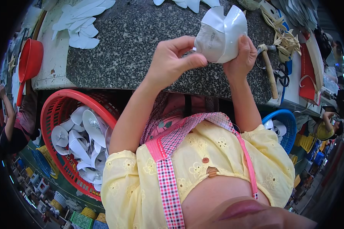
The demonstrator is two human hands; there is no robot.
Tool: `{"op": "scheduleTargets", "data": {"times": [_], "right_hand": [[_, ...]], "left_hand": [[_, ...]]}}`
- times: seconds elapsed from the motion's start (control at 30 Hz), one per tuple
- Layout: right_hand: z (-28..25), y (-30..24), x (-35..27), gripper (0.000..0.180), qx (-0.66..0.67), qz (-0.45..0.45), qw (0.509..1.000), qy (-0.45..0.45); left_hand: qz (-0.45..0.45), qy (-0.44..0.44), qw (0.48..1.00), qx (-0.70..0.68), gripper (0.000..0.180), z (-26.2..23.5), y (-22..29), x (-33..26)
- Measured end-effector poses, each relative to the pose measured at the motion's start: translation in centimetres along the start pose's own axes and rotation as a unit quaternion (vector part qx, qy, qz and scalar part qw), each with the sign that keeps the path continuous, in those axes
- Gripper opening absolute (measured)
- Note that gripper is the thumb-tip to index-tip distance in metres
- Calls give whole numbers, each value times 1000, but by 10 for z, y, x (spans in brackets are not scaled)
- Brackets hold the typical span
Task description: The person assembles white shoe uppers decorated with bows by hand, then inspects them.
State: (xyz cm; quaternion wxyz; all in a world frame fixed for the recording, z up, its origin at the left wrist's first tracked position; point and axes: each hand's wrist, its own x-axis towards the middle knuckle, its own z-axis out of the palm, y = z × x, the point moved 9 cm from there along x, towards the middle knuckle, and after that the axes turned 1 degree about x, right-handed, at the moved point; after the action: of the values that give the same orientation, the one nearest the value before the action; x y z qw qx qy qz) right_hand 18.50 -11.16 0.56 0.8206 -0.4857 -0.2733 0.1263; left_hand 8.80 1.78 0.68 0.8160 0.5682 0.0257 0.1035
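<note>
Both my hands hold one white shoe upper piece, glossy outside with a grey lining, above the dark speckled stone tabletop. My left hand pinches its lower left edge between thumb and fingers. My right hand grips its right side with the fingers wrapped behind it. My yellow sleeves and a pink checked apron strap fill the lower part of the view.
A red basket of white shoe parts stands at my left, a blue basket at my right. A hammer, scissors and tan strips lie right of my hands. White cut pieces and a red scoop lie left. Other people work at both sides.
</note>
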Motion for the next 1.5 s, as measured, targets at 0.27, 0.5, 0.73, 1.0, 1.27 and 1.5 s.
{"op": "scheduleTargets", "data": {"times": [0.27,0.5,0.73,1.0,1.27,1.5], "right_hand": [[0,14,-15,26,136,99,979,119],[12,7,0,27,135,77,984,85],[32,10,-7,36,127,176,975,-37],[31,28,-12,39,167,227,957,-74],[32,20,3,39,-61,128,987,-72],[44,8,10,41,50,150,981,-115]], "left_hand": [[78,115,968,208,14,-17,26,-10],[5,34,997,65,18,-16,10,8],[27,80,993,-78,24,-16,-4,7],[-56,77,966,-242,26,-9,-20,5],[-40,112,993,26,49,-22,-11,7],[-17,44,989,-141,50,-6,-5,12]]}}
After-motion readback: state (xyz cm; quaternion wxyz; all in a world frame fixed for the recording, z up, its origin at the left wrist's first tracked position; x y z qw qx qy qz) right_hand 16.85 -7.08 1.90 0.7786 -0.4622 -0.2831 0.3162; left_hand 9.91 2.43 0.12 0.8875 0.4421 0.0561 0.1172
